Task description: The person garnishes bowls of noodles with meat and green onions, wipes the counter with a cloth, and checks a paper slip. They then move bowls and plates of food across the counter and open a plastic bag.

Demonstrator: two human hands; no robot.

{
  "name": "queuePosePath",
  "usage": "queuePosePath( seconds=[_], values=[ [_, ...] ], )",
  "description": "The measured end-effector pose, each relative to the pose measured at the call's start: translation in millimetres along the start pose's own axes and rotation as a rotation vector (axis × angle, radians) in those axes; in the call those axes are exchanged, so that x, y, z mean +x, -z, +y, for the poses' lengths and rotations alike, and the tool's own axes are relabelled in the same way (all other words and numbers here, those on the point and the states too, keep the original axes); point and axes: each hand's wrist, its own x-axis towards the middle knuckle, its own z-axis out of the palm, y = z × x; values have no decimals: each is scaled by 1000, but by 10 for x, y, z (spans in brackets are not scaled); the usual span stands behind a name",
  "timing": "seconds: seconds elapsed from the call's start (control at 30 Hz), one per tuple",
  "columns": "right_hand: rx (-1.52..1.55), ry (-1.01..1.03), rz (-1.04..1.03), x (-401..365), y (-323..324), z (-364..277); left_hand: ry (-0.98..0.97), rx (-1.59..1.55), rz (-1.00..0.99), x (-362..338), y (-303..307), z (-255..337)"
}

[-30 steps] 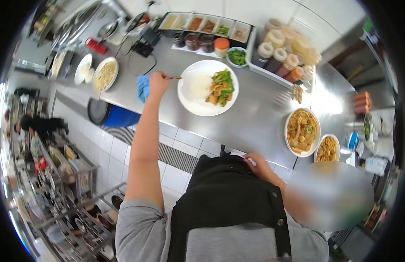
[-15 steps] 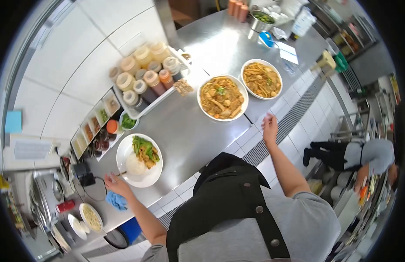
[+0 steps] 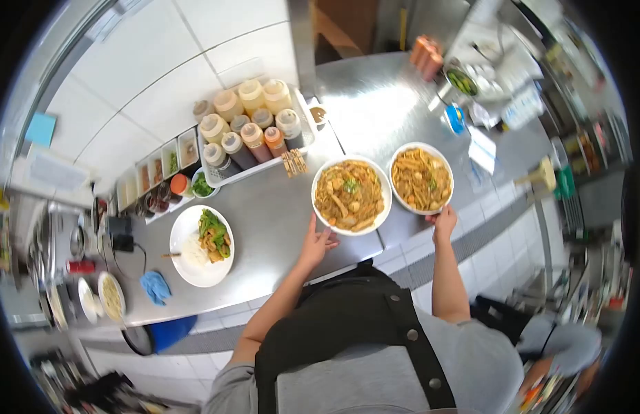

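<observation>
Two white bowls of noodles in brown sauce stand side by side on the steel counter. My left hand (image 3: 318,244) is at the near left edge of the left noodle bowl (image 3: 350,195), fingers apart, thumb up along its side. My right hand (image 3: 442,223) is closed on the near rim of the right noodle bowl (image 3: 422,178), with fingertips at its underside. Further left lies a white plate (image 3: 184,274) with rice, green vegetables and browned pieces.
A white basket (image 3: 261,164) of squeeze bottles stands against the wall, with clothes pegs (image 3: 294,163) on its corner. Small ingredient trays (image 3: 158,168), a blue cloth (image 3: 155,287) and two oval dishes are to the left. A co-worker (image 3: 558,343) is at the right.
My left hand has moved right, from beside the rice plate to the left noodle bowl. My right hand has come up to the right bowl's rim. The view has shifted.
</observation>
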Motion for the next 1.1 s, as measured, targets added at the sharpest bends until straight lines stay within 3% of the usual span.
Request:
queuePosePath(
  seconds=[0.2, 0.4, 0.53, 0.63, 0.7, 0.83, 0.97, 1.1],
  values=[
    [-22, -125, -255, 908, -374, -186, -101, -107, 239, 180, -399, -97],
    [94, -201, -375, 1742, -1193, -543, -103, -116, 381, 511, -902, 73],
    [100, -234, -393, 2419, -1687, -698, -140, -122, 367, 1117, -1157, 30],
    [136, -308, -366, 2757, -1986, -915, -146, -161, 370, 1427, -1429, 403],
    [210, -340, -458, 3001, -2100, -982, -191, -123, 366, 1743, -1493, 478],
    [380, -545, -492, 3658, -2305, -776, -44, -169, 283, 1955, -1536, 689],
    [263, -336, -369, 3149, -2108, -843, -55, -377, 178, 1743, -1339, 364],
    [34, 397, -186, 2361, -1890, -718, -45, -527, -109, 282, -1157, 406]
  ],
)
